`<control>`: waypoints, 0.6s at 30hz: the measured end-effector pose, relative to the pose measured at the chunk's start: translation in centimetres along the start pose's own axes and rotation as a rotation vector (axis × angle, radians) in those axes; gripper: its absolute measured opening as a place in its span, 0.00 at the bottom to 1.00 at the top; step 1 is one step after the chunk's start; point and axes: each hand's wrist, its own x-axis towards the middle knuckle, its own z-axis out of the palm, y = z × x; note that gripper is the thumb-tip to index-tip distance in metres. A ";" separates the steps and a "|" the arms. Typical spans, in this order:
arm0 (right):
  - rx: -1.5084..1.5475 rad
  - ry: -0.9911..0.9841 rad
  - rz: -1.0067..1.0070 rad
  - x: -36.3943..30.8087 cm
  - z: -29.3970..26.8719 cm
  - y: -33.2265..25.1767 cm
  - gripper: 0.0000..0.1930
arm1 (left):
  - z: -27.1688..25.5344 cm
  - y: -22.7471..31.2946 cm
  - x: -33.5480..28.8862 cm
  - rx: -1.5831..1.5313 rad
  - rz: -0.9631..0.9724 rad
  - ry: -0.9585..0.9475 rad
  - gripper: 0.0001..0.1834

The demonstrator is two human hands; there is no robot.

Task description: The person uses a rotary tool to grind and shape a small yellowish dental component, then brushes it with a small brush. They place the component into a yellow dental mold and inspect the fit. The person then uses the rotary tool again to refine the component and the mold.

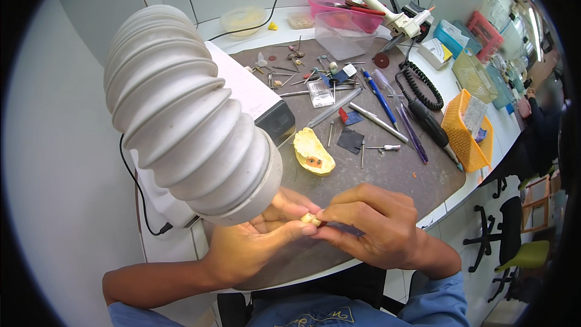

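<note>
In front of me, both hands meet around a small cream-coloured dental piece (pixel 310 218), which looks like a dental crown or bridge. My left hand (pixel 257 243) pinches its left side between thumb and fingertips. My right hand (pixel 376 225) has its thumb and forefinger closed at the right side, where a speck of dark red shows; what it is I cannot make out. Just beyond the fingers lies a yellow plaster dental model (pixel 313 151) with an orange-red patch on it. A thick white ribbed suction hose (pixel 187 109) hangs over my left hand and hides part of it.
On the brown mat (pixel 387 175) lie burs, a blue pen (pixel 380 98), a silver tool (pixel 378 122) and abrasive paper (pixel 351 141). A black handpiece (pixel 431 124) with coiled cord lies right, near a yellow basket (pixel 467 133). A pink bin (pixel 345 9) stands behind.
</note>
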 end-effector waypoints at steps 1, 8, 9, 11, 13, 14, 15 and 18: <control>0.004 0.002 0.000 0.0 0.0 0.0 0.12 | 0.0 0.0 0.0 0.011 0.001 0.003 0.09; 0.024 0.039 0.024 0.0 0.3 0.1 0.11 | -0.3 0.5 -0.2 0.228 0.032 -0.001 0.10; 0.027 0.029 0.049 0.0 0.3 -0.1 0.11 | -0.5 0.5 -0.3 0.298 0.071 -0.020 0.10; 0.043 0.031 0.090 -0.3 0.2 0.0 0.11 | -0.5 0.8 -0.1 0.393 0.062 -0.036 0.09; 0.070 0.062 0.115 -1.1 0.0 0.3 0.13 | 0.6 1.2 0.3 0.445 0.037 0.000 0.07; 0.059 0.080 0.104 -1.4 0.1 0.3 0.13 | 0.8 1.0 0.3 0.457 0.029 0.019 0.06; 0.031 0.106 0.090 -1.7 0.4 0.2 0.13 | 0.6 0.7 0.3 0.468 0.033 0.022 0.04; 0.030 0.101 -0.033 -1.3 1.0 -0.1 0.13 | -0.9 0.0 -0.6 0.506 0.109 0.090 0.03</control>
